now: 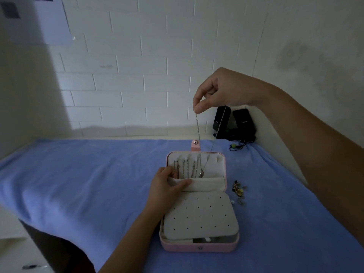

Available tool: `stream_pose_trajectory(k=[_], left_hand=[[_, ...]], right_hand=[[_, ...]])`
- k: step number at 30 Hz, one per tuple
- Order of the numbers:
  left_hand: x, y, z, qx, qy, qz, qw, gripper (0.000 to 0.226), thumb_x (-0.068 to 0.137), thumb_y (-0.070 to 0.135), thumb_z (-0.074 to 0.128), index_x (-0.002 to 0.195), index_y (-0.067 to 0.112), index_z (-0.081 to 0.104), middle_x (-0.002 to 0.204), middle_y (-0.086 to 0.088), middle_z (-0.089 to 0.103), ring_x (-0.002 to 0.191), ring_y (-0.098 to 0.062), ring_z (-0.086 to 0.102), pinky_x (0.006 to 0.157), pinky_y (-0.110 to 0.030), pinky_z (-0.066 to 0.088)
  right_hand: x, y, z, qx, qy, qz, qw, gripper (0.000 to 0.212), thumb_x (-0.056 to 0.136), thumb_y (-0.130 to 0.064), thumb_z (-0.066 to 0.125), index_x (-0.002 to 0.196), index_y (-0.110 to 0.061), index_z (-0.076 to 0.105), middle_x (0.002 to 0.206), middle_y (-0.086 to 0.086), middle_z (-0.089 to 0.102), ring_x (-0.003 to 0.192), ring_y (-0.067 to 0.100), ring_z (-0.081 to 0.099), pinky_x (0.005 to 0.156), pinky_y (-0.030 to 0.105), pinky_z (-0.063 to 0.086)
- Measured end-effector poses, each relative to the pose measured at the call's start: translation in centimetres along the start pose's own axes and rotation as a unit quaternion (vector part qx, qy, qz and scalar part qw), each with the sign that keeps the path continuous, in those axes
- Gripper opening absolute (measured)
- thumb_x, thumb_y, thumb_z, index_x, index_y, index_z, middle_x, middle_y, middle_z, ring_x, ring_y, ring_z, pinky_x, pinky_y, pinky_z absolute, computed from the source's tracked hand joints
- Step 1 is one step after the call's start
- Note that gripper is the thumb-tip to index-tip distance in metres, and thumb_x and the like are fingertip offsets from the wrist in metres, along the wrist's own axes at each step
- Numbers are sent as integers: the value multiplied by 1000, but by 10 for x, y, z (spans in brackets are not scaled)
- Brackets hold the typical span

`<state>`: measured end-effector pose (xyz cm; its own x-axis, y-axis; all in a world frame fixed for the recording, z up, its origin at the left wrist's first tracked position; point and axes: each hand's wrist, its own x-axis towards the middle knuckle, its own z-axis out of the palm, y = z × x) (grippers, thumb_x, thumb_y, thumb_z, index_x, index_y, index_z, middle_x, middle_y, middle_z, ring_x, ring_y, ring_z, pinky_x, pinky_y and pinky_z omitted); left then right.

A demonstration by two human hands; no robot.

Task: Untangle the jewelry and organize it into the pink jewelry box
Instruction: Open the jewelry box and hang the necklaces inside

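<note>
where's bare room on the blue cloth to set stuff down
Widest bare patch: blue cloth left of the pink jewelry box and left hand. Crowded: right of the box with loose jewelry, back corner by black speakers, and above the lid, where the right hand dangles a necklace.

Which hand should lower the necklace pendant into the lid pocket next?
Probably right: the right hand pinches the necklace above the pink jewelry box, pendant hanging by the pocket; the left hand holds that pocket open.

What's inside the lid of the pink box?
Several silver chains hang in the lid of the pink box, and the right hand dangles a pendant necklace in front of them. The left hand holds the white pocket, which hides the chains' lower ends and anything inside it.
</note>
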<state>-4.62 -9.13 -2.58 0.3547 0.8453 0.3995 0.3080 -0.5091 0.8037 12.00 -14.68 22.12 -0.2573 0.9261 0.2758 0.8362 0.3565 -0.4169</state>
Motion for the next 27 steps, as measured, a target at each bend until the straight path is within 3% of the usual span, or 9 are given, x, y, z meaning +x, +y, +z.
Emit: stream_pose_trajectory(k=[16, 22, 27], left_hand=[[-1, 3, -2, -9, 1, -3, 1000, 33, 76, 31, 75, 71, 17, 45, 83, 2, 50, 68, -7, 44, 56, -5, 36], [0, 0, -1, -6, 0, -4, 1000, 34, 76, 33, 74, 74, 12, 48, 83, 1, 51, 69, -9, 45, 56, -12, 36], [0, 0, -1, -3, 4, -7, 1000, 36, 75, 34, 74, 77, 8, 50, 82, 0, 51, 69, -10, 45, 57, -18, 34]], right_hand=[[0, 16, 10, -8, -20, 24, 999, 9, 75, -27, 78, 78, -20, 74, 47, -1, 35, 45, 10, 27, 48, 17, 26], [0, 31, 22, -20, -38, 66, 997, 10, 75, -28, 77, 80, -21, 73, 58, 2, 52, 49, 2, 40, 51, 10, 33], [-4, 54, 40, 4, -53, 120, 991, 3, 80, -25, 74, 83, -24, 73, 58, -19, 64, 54, 1, 51, 58, 15, 42]])
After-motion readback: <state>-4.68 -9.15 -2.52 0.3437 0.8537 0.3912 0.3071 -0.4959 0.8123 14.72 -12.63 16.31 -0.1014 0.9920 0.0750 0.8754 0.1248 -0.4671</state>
